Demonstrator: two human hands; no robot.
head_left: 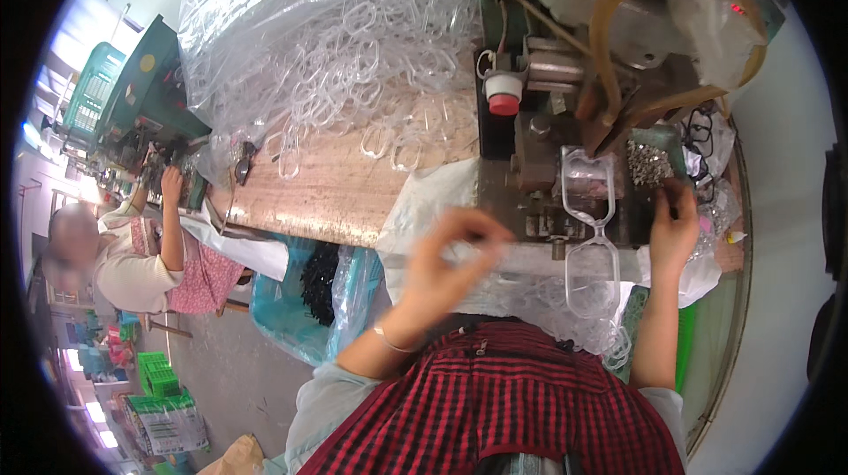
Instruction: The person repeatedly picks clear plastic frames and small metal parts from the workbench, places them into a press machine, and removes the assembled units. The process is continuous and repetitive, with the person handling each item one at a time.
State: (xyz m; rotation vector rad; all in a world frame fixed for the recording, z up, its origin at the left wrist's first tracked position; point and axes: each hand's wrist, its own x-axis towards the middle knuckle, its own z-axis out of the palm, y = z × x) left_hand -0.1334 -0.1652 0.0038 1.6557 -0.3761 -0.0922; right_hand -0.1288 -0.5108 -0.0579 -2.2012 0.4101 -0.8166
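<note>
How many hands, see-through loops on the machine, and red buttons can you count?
Hands of the person wearing the camera: 2, the left hand and the right hand
Clear plastic loops on the machine: 2, the upper loop and the lower loop
Red button: 1
Total: 5
</note>
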